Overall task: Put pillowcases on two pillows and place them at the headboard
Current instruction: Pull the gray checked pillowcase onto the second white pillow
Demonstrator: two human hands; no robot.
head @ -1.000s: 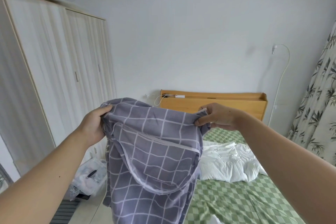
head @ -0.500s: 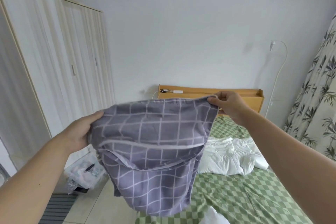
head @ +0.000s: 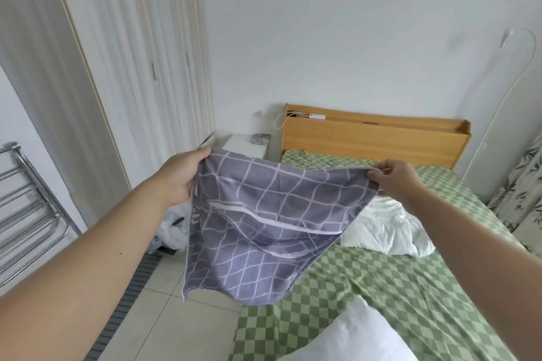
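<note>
Grey checked pillowcase (head: 264, 214) stretched wider, lower than before | left hand (head: 179, 179), right hand (head: 393, 182) pinching top corners | hanging above bed (head: 396, 287) edge, pillow (head: 352, 334) below | white lettering unreadable

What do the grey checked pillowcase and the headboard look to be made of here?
Pillowcase: thin woven fabric, probably cotton or a blend; matte, it sags and folds between the left hand and right hand. Headboard: wood or wood-look laminate, smooth honey-coloured panels with a faint sheen; which one is unclear.
</note>
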